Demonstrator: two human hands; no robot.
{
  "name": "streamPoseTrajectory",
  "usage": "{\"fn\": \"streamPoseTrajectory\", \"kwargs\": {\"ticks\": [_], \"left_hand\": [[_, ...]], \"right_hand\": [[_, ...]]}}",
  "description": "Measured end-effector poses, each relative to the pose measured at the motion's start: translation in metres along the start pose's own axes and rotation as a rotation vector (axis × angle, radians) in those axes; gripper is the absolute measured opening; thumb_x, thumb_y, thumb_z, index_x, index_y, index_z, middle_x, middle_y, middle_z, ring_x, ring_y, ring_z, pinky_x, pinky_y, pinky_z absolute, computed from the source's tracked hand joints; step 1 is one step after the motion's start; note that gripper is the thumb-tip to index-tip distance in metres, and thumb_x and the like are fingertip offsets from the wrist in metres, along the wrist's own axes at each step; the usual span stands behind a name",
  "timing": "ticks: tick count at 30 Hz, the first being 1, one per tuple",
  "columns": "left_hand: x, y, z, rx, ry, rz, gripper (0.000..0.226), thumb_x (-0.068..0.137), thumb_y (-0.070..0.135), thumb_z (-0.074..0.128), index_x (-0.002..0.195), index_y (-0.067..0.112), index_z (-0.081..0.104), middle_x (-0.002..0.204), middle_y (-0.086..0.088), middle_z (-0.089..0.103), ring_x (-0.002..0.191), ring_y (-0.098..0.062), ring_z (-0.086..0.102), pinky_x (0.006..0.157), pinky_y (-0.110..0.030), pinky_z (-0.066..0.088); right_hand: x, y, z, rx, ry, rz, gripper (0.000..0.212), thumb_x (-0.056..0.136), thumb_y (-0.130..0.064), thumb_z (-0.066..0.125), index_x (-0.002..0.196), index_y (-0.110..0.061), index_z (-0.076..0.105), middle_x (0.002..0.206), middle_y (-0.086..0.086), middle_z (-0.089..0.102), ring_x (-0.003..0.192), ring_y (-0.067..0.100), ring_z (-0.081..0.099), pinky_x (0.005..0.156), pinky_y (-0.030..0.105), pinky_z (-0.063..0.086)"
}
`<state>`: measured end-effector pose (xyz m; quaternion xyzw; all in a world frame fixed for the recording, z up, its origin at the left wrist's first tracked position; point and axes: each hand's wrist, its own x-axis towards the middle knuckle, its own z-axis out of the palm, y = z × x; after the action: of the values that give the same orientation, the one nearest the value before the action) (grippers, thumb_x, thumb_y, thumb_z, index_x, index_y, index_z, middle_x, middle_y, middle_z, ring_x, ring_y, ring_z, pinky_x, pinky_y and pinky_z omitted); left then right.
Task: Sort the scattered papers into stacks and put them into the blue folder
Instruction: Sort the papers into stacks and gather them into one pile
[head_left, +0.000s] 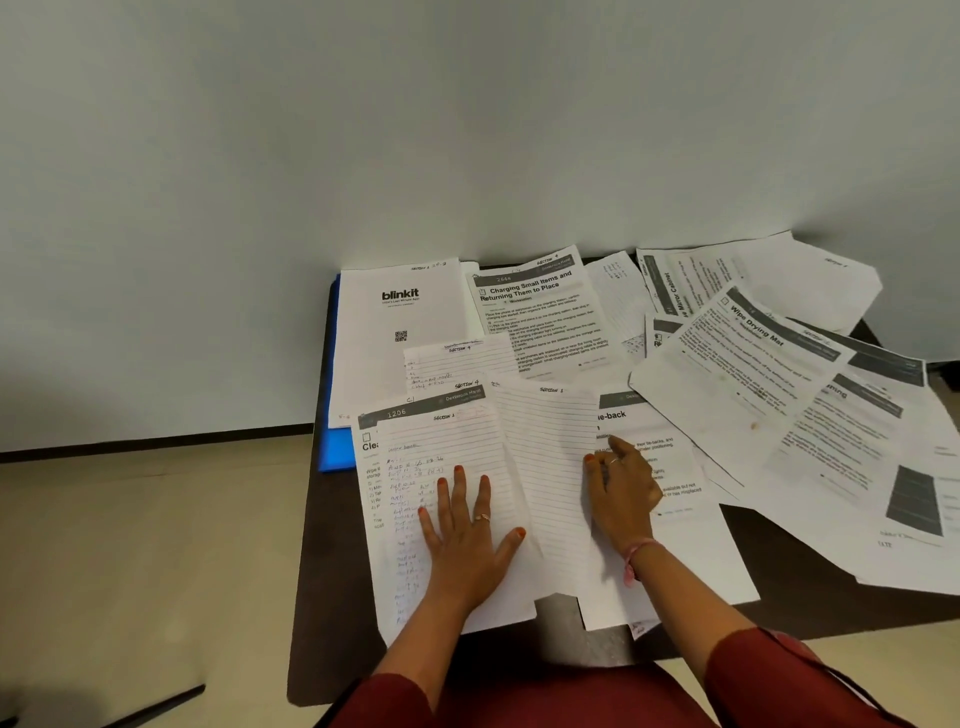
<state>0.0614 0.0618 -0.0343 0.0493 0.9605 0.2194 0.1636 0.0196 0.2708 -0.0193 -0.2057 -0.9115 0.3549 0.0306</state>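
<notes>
Between both hands: blank lined sheet (545, 478), long axis running away from body. Right hand (621, 491) at its right edge, fingers curled, grip unclear. Left hand (467, 525) flat, open, pressing handwritten sheet (415, 499). Blue folder (335, 452) far-left, nearer left hand, under blinkit sheet (400, 312).

a plain office-like room or bare workroom. a small dark worktop (332, 597) stands against a blank pale wall (363, 130) with a dark skirting strip (156, 441) over a beige floor (130, 571). printed instruction sheets (540, 306), lined handwritten pages (457, 467) and a blue folder (335, 452) cover it: paperwork, with no household furnishings in view.
</notes>
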Motion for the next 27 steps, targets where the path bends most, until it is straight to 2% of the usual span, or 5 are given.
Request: {"fn": "streamPoseTrajectory", "kwargs": {"ticks": [5,9,12,23,27], "left_hand": [[0.004,0.004,0.0,0.055,0.023,-0.022,0.083,0.087,0.077,0.01,0.151,0.025,0.004,0.159,-0.001,-0.015,0.145,-0.018,-0.022,0.111,-0.043,-0.016],[0.008,0.013,-0.003,0.026,0.057,0.029,0.087,0.072,0.086,-0.006,0.143,0.037,-0.017,0.145,0.012,-0.045,0.136,-0.013,-0.04,0.107,-0.044,-0.029],[0.013,0.025,-0.006,0.05,0.027,0.044,0.097,0.066,0.087,-0.013,0.146,0.033,-0.022,0.146,0.006,-0.047,0.131,-0.013,-0.046,0.105,-0.045,-0.032],[0.023,0.091,0.001,0.074,0.001,0.096,0.115,0.061,0.086,-0.022,0.154,0.022,0.003,0.146,0.002,-0.038,0.135,-0.017,-0.038,0.104,-0.046,-0.03],[0.032,0.118,0.02,0.095,0.023,0.141,0.097,0.078,0.079,-0.005,0.153,0.021,0.013,0.157,-0.002,-0.024,0.141,-0.018,-0.028,0.113,-0.044,-0.022]], "right_hand": [[-0.003,-0.002,-0.007,-0.077,-0.017,0.011,0.029,0.097,-0.034,0.05,0.115,-0.017,0.065,0.145,0.003,0.042,0.135,0.023,0.034,0.109,0.046,0.018],[-0.001,0.002,-0.022,-0.032,0.027,0.03,0.045,0.092,-0.046,0.044,0.124,-0.019,0.06,0.145,0.003,0.041,0.135,0.022,0.034,0.11,0.046,0.018],[0.005,0.014,-0.037,-0.037,0.043,0.046,0.045,0.092,-0.045,0.045,0.125,-0.018,0.059,0.146,0.005,0.041,0.135,0.025,0.033,0.11,0.05,0.021],[0.031,0.071,-0.101,-0.122,0.085,0.167,0.038,0.091,-0.021,0.059,0.129,-0.018,0.056,0.148,0.007,0.036,0.136,0.03,0.03,0.108,0.053,0.023],[0.046,0.087,-0.12,-0.085,0.102,0.152,0.042,0.089,-0.022,0.063,0.129,-0.017,0.055,0.148,0.007,0.035,0.135,0.03,0.031,0.107,0.051,0.025]]}}
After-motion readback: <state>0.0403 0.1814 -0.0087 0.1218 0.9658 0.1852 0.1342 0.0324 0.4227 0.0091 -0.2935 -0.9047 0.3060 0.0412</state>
